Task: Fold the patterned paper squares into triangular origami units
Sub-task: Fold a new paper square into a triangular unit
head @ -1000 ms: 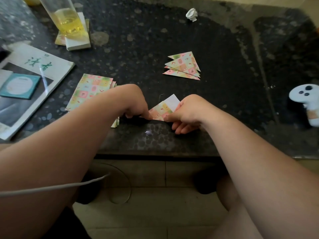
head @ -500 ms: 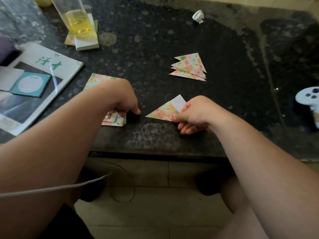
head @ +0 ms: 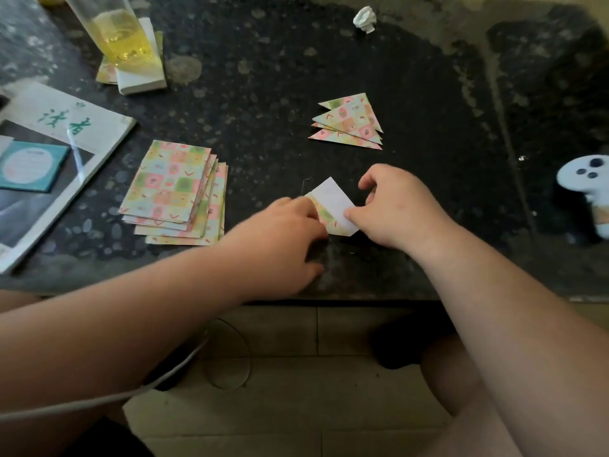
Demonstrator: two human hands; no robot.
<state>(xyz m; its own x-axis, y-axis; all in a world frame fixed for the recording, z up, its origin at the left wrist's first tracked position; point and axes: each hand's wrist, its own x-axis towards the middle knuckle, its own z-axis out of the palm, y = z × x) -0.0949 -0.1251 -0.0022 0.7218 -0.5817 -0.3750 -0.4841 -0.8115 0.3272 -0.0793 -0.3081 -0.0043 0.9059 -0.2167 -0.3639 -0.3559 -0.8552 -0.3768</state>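
**A:** Where is the working sheet?
**B:** The partly folded paper (head: 333, 206) lies flat on the table (head: 263, 94), close to the near edge and about midway along it. A white flap is turned over its patterned face.
**A:** And the hands?
**B:** On the right hand (head: 395, 209), the fingers (head: 356, 215) are narrow and pinch the sheet's near right corner. On the left hand (head: 286, 232), the fingers (head: 306, 209) reach out fairly straight, tips on the sheet's left part. It is blurred, so I cannot tell the exact contact.
**A:** Stock?
**B:** The stack of patterned squares (head: 174, 192) is fanned, left of the sheet. The pile of folded triangles (head: 349, 123) lies beyond the sheet toward the far edge, apart from both hands.
**A:** Other items?
**B:** A glass of yellow liquid (head: 115, 31) stands at the far left corner, and a magazine (head: 59, 153) lies at the left edge. A crumpled paper ball (head: 365, 19) sits near the far edge, and a white controller (head: 590, 189) at the right edge.
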